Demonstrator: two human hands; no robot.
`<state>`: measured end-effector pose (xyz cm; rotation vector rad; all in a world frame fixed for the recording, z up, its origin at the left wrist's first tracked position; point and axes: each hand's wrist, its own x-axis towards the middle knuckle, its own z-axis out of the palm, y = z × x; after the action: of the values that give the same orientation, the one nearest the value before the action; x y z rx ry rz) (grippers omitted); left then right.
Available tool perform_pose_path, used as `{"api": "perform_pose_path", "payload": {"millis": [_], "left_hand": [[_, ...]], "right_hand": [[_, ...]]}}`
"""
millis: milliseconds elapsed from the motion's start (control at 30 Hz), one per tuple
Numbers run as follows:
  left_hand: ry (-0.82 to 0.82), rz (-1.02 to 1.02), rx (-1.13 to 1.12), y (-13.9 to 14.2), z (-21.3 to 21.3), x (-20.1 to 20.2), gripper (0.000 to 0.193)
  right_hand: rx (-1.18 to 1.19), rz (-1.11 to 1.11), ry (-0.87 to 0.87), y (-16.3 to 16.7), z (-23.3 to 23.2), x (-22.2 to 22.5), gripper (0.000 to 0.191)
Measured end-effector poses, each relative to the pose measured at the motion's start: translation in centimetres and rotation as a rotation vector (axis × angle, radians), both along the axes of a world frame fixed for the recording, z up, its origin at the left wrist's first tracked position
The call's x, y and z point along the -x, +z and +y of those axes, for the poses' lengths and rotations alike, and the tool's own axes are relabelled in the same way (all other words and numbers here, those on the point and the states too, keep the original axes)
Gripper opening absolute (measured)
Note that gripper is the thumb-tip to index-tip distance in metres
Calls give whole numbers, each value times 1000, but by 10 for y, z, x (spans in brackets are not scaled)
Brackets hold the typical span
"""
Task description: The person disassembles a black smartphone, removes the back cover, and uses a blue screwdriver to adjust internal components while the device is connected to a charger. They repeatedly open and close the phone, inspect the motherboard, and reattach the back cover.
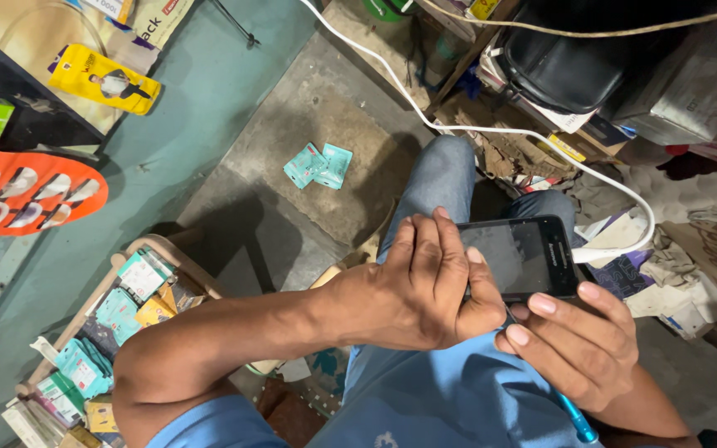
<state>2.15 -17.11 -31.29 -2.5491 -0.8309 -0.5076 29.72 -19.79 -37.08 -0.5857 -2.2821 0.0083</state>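
A black smartphone [533, 255] with a dark screen lies face up over my lap. My left hand [425, 286] reaches across from the left and grips the phone's left end, thumb on the screen's edge. My right hand [578, 344] is under the phone's right lower corner, fingertips touching its bottom edge. It holds a thin tool with a blue handle [578, 419], whose dark tip meets the phone's lower edge by my left thumb. My jeans-clad knee [441, 178] is below the phone.
A white cable [475, 129] runs from the top to beside the phone's right end. Teal sachets [319, 164] lie on the concrete floor. A wooden tray [130, 249] of small packets stands lower left. Cluttered shelves, papers and a black bag [574, 58] fill the right.
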Motion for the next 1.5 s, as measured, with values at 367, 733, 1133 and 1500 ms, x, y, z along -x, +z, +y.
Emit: {"api": "perform_pose_path", "payload": {"millis": [367,733,1133,1500], "left_hand": [[3,7,-3,-1,-1,-2,14],[2,-20,19,-2,-2,-3,13],[-17,-6,33,-1,-3,-1,14],[-17,-30,40,0,-5,0,14]], "right_hand": [[-12,-8,1,0,0,-1,30],[-5,2,3,0,-1,-1,32],[20,-22,3,2,-6,-3,31],[1,-13,11,2,-6,-1,32]]}}
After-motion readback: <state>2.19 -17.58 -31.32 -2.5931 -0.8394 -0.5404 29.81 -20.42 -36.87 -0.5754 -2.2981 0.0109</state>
